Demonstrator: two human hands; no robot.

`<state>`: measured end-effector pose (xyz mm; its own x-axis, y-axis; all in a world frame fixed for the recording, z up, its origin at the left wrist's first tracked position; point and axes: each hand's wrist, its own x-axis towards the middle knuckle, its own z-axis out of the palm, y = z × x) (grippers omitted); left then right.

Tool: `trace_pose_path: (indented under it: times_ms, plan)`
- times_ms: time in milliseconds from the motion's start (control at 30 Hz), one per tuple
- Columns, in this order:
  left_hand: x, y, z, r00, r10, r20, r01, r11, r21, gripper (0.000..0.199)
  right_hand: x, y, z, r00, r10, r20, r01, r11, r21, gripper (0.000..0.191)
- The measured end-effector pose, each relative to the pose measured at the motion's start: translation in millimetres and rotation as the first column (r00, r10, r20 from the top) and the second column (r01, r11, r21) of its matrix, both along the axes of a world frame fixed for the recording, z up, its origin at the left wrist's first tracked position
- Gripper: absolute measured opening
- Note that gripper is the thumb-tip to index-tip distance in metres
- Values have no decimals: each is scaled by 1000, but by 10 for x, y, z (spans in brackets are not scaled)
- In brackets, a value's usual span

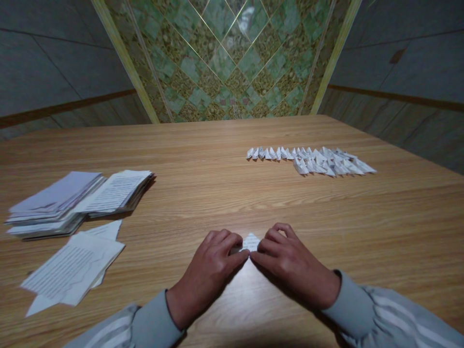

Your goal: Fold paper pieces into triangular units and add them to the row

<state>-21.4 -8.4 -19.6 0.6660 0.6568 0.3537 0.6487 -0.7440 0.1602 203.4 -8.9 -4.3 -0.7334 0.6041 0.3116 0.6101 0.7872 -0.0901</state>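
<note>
A small folded paper with printed lines lies on the wooden table, its pointed top showing between my two hands. My left hand is closed on the paper's left side, thumb at its lower edge. From the right, my right hand grips the same paper, fingers curled and thumb close to the left thumb. The thumb tips nearly meet at the bottom of the paper. Fingers cover both sides of it, so its full shape is hidden.
Stacks of paper and printed sheets lie on the table at left, with loose sheets nearer me. Rows of folded paper pieces stand at the back right. A tiled wall rises beyond the far edge.
</note>
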Motion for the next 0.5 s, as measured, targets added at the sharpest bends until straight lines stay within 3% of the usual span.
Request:
trace_pose_path:
  times_ms: [133, 500]
  plan:
    - [7, 2, 30, 1000, -7, -19, 7, 1000, 2, 11, -22, -51, -2, 998, -2, 63, 2, 1000, 8, 11]
    - [-38, -41, 99, 985, -44, -168, 45, 999, 3, 17, 203, 51, 173, 994, -22, 110, 39, 987, -156, 9]
